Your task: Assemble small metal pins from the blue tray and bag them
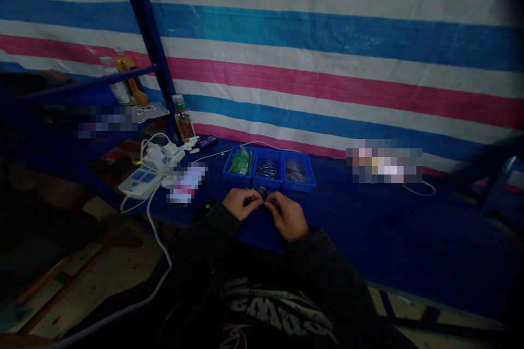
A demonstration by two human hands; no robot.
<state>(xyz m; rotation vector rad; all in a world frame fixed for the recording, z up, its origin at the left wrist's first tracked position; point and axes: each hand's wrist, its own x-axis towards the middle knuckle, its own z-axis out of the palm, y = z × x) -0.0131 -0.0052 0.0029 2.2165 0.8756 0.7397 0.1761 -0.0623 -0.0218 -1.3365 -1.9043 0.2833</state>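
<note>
My left hand (242, 203) and my right hand (287, 216) meet over the near part of the blue table, thumbs and forefingers pinched close together. Whatever sits between the fingertips is too small and dark to make out. Just beyond the fingertips lies a small pile of thin dark metal pieces (261, 191). Behind it stand three joined blue bins: the left bin (237, 179) holds green plastic pieces (240, 162), the middle bin (267, 181) slim shiny metal pieces (267, 169), and the right bin (301, 186) small brownish pieces (296, 170).
Left of my hands are a power strip (140, 183) with plugs and white cables, a blurred-out phone-like object (187, 182) and a bottle (184, 120). A blue metal post (149, 27) rises at the left. A striped sheet (327, 65) hangs behind; a blurred-out object (385, 163) lies at right.
</note>
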